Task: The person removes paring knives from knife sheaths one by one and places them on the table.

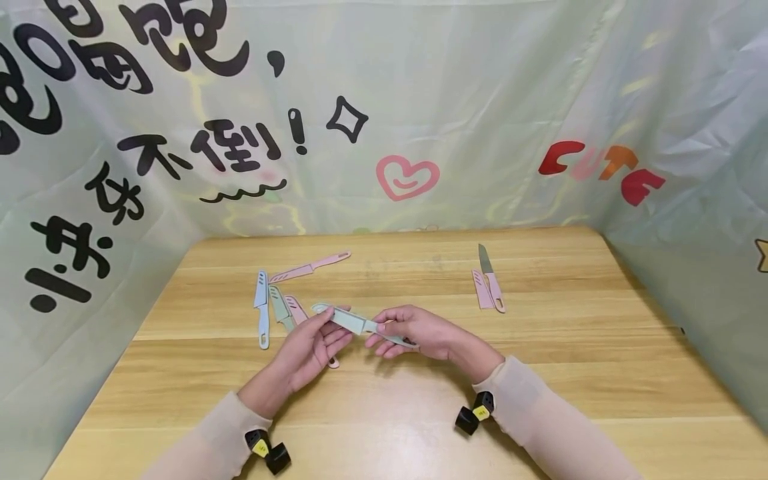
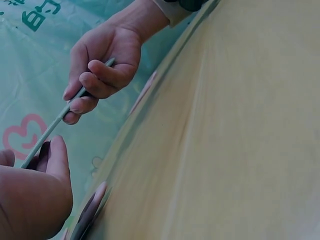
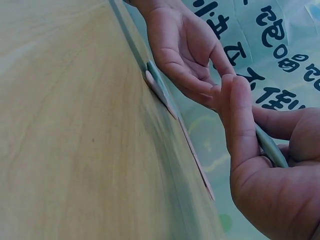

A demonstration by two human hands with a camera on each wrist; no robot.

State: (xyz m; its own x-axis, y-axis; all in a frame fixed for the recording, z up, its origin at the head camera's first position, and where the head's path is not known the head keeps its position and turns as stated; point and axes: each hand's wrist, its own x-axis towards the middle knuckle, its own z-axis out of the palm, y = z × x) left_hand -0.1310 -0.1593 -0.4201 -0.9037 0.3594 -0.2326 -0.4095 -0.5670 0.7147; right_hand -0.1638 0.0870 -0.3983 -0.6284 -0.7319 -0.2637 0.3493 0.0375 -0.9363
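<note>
Both hands hold a pale green knife (image 1: 393,339) with its blade end in a pale green sheath (image 1: 348,321), raised above the table. My left hand (image 1: 305,352) pinches the sheath near its tip between thumb and fingers. At the other end, the right hand (image 1: 423,331) grips the handle, its thumb on top and fingers curled beneath. Seen edge-on in the left wrist view, the knife (image 2: 47,132) is a thin bar running between the two hands. In the right wrist view, the handle (image 3: 270,145) shows within the right hand.
On the left lie a blue sheathed knife (image 1: 262,307), a pink one (image 1: 309,269), another green one (image 1: 279,304) and a pink one (image 1: 293,307) partly behind the left hand. To the right, a pink-handled knife (image 1: 487,263) lies bare-bladed beside a pink sheath (image 1: 480,291). Printed cloth (image 1: 480,100) surrounds the wooden table (image 1: 570,380).
</note>
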